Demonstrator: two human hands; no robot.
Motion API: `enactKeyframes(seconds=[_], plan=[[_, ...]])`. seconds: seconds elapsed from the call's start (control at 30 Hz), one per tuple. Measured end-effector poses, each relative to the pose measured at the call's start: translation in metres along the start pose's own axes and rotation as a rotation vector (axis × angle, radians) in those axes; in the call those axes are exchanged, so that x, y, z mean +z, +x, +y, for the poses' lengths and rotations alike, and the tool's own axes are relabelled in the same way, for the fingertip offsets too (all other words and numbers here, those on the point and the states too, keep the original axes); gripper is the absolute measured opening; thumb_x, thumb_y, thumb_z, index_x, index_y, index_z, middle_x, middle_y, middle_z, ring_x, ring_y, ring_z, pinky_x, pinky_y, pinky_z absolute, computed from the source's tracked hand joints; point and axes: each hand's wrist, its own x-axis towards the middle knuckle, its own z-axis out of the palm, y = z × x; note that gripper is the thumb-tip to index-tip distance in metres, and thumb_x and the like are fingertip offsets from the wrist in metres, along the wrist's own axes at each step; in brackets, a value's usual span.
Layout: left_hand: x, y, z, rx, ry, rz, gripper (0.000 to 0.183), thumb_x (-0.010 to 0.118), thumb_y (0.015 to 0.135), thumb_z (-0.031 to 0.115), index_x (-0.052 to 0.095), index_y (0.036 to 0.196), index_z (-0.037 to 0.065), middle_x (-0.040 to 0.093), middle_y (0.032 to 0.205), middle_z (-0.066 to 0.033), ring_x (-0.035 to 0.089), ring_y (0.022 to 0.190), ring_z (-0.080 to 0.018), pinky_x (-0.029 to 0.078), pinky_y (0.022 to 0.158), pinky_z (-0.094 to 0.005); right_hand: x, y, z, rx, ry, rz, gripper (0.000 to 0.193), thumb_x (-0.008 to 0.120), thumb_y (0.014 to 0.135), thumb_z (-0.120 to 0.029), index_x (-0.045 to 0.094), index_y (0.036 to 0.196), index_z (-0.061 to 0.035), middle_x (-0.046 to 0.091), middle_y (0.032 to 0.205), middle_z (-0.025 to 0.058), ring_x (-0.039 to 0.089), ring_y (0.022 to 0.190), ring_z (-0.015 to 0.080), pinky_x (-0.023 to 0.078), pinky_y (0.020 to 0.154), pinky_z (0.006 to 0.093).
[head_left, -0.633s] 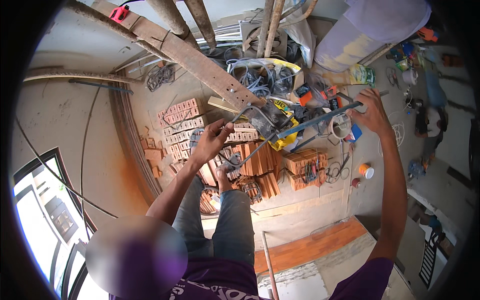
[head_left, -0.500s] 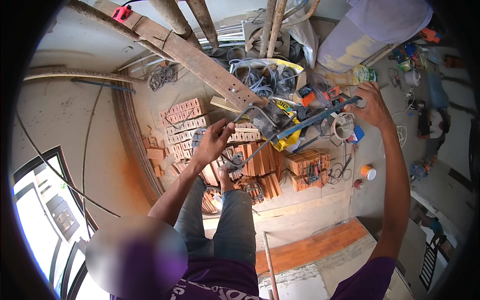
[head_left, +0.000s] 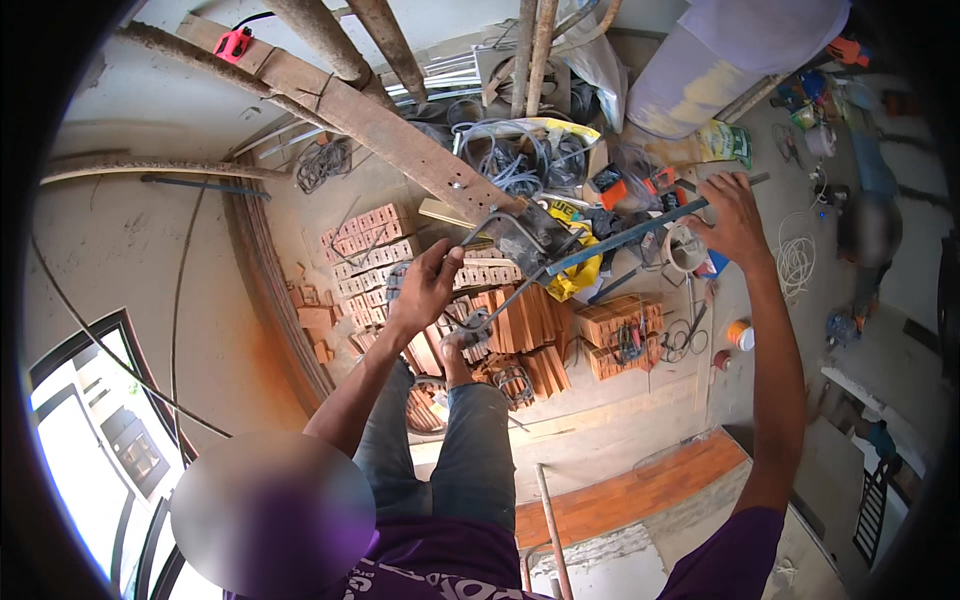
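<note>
My left hand (head_left: 428, 290) pinches one side of a bent metal rod (head_left: 512, 300), shaped into an angular, roughly rectangular loop. The rod reaches the end of a wooden plank (head_left: 400, 145) fitted with bolts, beside a dark metal plate (head_left: 516, 245). My right hand (head_left: 735, 222) is closed over the far part of a long blue bar (head_left: 630, 240). From there the bar slants down-left to the rod near the plank's end. Whether the bar's tip grips the rod cannot be made out.
Below lie stacked hollow bricks (head_left: 370, 235), reddish slats (head_left: 515, 325) and more bricks (head_left: 605, 325). Poles (head_left: 525, 60) stand beyond the plank. A yellow bag (head_left: 570, 280), hose coils (head_left: 510, 155), a white bucket (head_left: 683, 250) and a large drum (head_left: 690, 80) are around. Another person (head_left: 868, 235) is far right.
The view has shifted slightly. My right hand and the blue bar sit a little farther left in the picture. Both hands keep their hold, and the rod's shape looks much the same.
</note>
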Motion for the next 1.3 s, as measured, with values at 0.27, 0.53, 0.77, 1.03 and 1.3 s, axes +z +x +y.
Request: enactKeyframes(seconds=[0.27, 0.53, 0.77, 1.03, 1.3], plan=[[-0.002, 0.003, -0.006, -0.004, 0.038, -0.018, 0.042, 0.048, 0.101, 0.038, 0.053, 0.085, -0.002, 0.053, 0.066, -0.0130, 0.043, 0.060, -0.0164, 0.039, 0.056, -0.0343, 0.011, -0.012, 0.001, -0.026, -0.044, 0.089, 0.064, 0.065, 0.079, -0.058, 0.060, 0.102, 0.0013, 0.054, 0.082, 0.0120, 0.051, 0.087, 0.0298, 0.036, 0.085, 0.0424], [-0.005, 0.009, 0.004, 0.026, 0.094, -0.023, 0.042, 0.051, 0.100, 0.036, 0.051, 0.083, -0.002, 0.048, 0.062, -0.0130, 0.041, 0.058, -0.0161, 0.038, 0.055, -0.0356, 0.024, -0.031, -0.002, 0.044, -0.011, 0.086, 0.059, 0.070, 0.077, -0.052, 0.060, 0.101, 0.0012, 0.059, 0.091, 0.0149, 0.053, 0.093, 0.0318, 0.037, 0.086, 0.0436], [-0.011, 0.016, 0.012, 0.027, 0.114, -0.058, 0.040, 0.054, 0.099, 0.034, 0.056, 0.086, -0.004, 0.050, 0.063, -0.0117, 0.043, 0.060, -0.0152, 0.038, 0.055, -0.0350, 0.039, -0.055, -0.021, 0.171, 0.025, 0.114, 0.049, 0.079, 0.071, -0.038, 0.059, 0.094, 0.0005, 0.061, 0.097, 0.0163, 0.053, 0.095, 0.0337, 0.039, 0.088, 0.0445], [-0.010, 0.011, 0.001, -0.310, -0.334, -0.100, 0.032, 0.056, 0.099, 0.034, 0.064, 0.091, 0.005, 0.036, 0.056, 0.0105, 0.028, 0.045, 0.0004, 0.022, 0.041, -0.0192, 0.022, -0.057, -0.025, 0.173, 0.021, 0.119, 0.049, 0.080, 0.071, -0.038, 0.061, 0.095, 0.0002, 0.061, 0.100, 0.0161, 0.053, 0.097, 0.0326, 0.038, 0.092, 0.0446], [-0.007, 0.005, -0.016, -0.367, -0.718, -0.102, 0.025, 0.057, 0.099, 0.029, 0.064, 0.097, 0.004, 0.030, 0.056, 0.0119, 0.023, 0.045, -0.0006, 0.019, 0.042, -0.0201, 0.004, -0.050, -0.025, 0.174, 0.054, -0.005, 0.049, 0.077, 0.075, -0.042, 0.062, 0.093, 0.0010, 0.060, 0.092, 0.0146, 0.053, 0.093, 0.0320, 0.040, 0.087, 0.0419]])
